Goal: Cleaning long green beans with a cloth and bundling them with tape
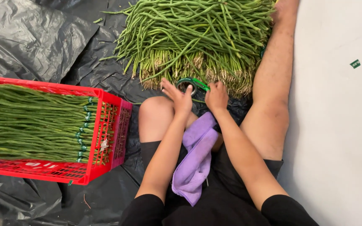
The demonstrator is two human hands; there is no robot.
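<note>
Red crate w/ bundled beans

A person sitting on black plastic sheeting is holding a roll of green tape at twelve o'clock from the knees, the left hand lying open against it and the right hand closing on its edge. Loose long beans are lying beyond; a purple cloth is draping the lap. At nine o'clock, bundled beans are filling a red crate.
</note>
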